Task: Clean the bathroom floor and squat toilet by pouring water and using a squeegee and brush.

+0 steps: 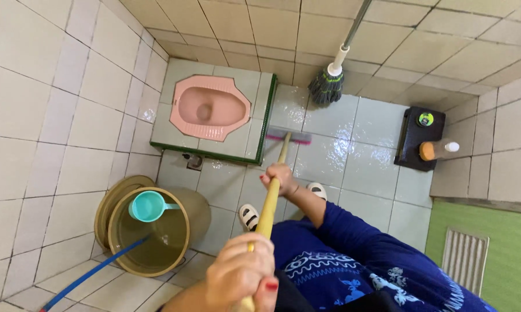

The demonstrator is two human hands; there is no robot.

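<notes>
Both my hands grip the yellow wooden handle (267, 211) of a floor brush. My left hand (241, 274), with red nails, is closed around the top end of the handle, close to the camera. My right hand (278, 177) holds the handle lower down, its blue sleeve reaching in from the right. The brush head (290, 137), pink and grey, rests on the wet white floor tiles (335, 156) just beside the raised step of a pink squat toilet (209, 107). My feet in white sandals (248, 216) stand behind the brush.
A tan bucket (156, 234) of water with a teal dipper (148, 205) and a blue hose (93, 274) stands at the lower left. A mop (327, 85) leans at the back wall. A black stand (420, 138) with bottles sits right, above a green vented door (492, 254).
</notes>
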